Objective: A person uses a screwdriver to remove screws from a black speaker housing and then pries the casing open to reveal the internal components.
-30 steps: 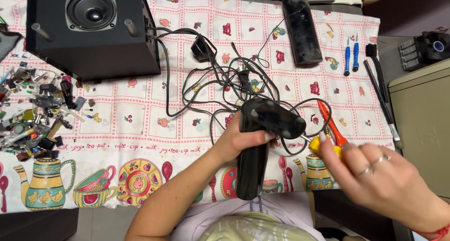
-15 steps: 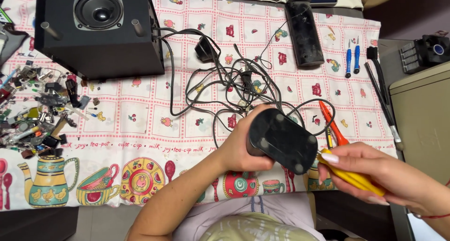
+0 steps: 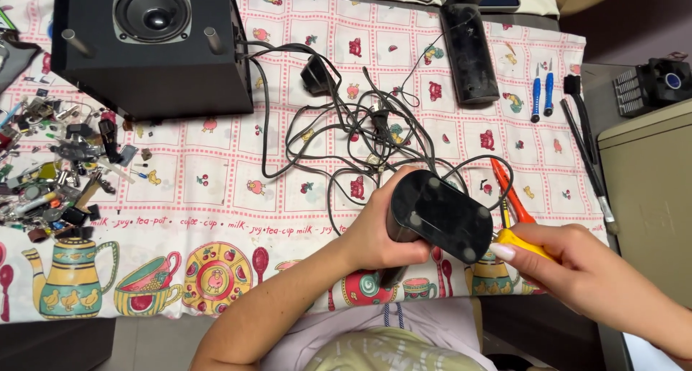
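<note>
- A person's left hand [image 3: 378, 230] wraps around a small black oval speaker [image 3: 440, 216], its grip pressed tight on the body and its flat base, with small round feet, tipped up toward the camera, above the near edge of the worktop [image 3: 231, 191].
- The right hand [image 3: 577, 266] pinches a yellow-handled screwdriver [image 3: 520, 243] between thumb and fingers; the yellow end sits just beside the speaker's lower right rim.
- A tangle of black cables [image 3: 360, 137] spreads over the patterned tablecloth behind the speaker, running back to a large black speaker box [image 3: 155, 46] at the upper left.
- An orange-handled tool [image 3: 508, 191] lies partly hidden just right of the held speaker.
- A second, tall black speaker [image 3: 470, 46] lies near the far edge; two blue screwdrivers [image 3: 542, 93] rest to its right.
- A heap of small electronic parts [image 3: 54, 169] covers the left side of the cloth.
- A black brush [image 3: 587, 144] lies along the right edge, beside a beige cabinet [image 3: 649, 198].
</note>
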